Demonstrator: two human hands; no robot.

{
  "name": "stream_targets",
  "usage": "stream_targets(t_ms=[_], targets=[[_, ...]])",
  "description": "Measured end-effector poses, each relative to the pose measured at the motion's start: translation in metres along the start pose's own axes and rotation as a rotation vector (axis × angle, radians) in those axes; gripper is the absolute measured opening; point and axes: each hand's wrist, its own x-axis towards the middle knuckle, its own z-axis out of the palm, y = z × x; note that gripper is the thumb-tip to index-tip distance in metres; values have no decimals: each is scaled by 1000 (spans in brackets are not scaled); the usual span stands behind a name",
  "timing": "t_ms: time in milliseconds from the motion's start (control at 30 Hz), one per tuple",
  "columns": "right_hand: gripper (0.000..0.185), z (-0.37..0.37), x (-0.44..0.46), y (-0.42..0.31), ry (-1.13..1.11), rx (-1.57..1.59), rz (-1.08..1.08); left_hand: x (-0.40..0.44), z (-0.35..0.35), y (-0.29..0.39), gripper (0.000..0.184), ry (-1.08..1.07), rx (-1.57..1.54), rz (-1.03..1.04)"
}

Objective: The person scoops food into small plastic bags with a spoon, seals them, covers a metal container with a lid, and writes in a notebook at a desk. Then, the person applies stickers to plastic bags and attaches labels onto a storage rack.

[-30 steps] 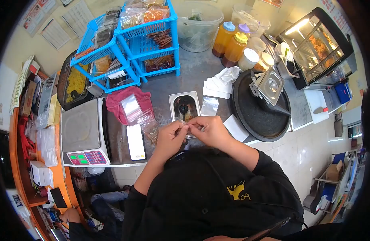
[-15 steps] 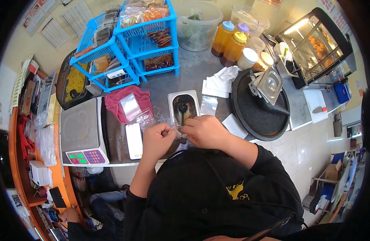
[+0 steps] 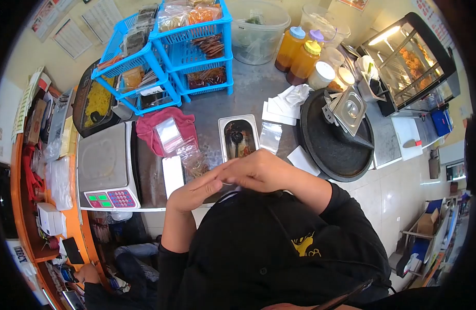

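My left hand [image 3: 197, 190] is held low over the counter's front edge, fingers stretched out and together. Across its fingers lies my right hand [image 3: 259, 169], its fingers also extended; whether anything sits between the palms is hidden. Just behind my hands stands a metal container [image 3: 254, 124] with a black-handled utensil [image 3: 236, 138] and some dark food residue in it. Beyond my left fingertips, several small clear plastic bags [image 3: 189, 152] lie partly on a pink cloth [image 3: 145, 135]; the nearest looks brownish inside. A flat clear bag [image 3: 270, 136] rests right of the container.
A digital scale [image 3: 104, 160] and white box [image 3: 173, 175] stand left. Blue basket racks [image 3: 191, 62] rise behind. Sauce bottles [image 3: 303, 62], a round black tray [image 3: 336, 155] with metal lids [image 3: 348, 111] and a lit display case [image 3: 408, 62] are rightward. Another person's hand [image 3: 86, 274] shows lower left.
My hands were pinching a clear plastic bag; now their fingers are straightened and laid together. The left hand moved slightly left and down. More of the brownish bag shows beside the container.
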Motion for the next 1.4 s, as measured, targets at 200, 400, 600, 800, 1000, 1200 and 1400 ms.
stream_targets(t_ms=[200, 400, 600, 800, 1000, 1200, 1400], targets=[[35, 14, -12, 36, -100, -303, 148, -11, -16, -29, 77, 471, -181, 76], [20, 31, -16, 61, -103, -483, 127, -4, -14, -53, 82, 783, 83, 174], [17, 10, -18, 95, 19, -442, 268, 6, 2, -79, 89, 745, 888, 92], [14, 1, -20, 52, 211, -198, 490, 11, 8, -102, 85, 617, 972, 101], [12, -5, -28, 61, 93, -102, 396, 12, 7, -101, 90, 598, 1018, 103], [19, 11, -25, 76, 30, -169, 278, 12, 8, -99, 84, 600, 965, 71], [23, 6, -25, 82, 231, -227, 205, 10, 7, -98, 92, 635, 1046, 102]])
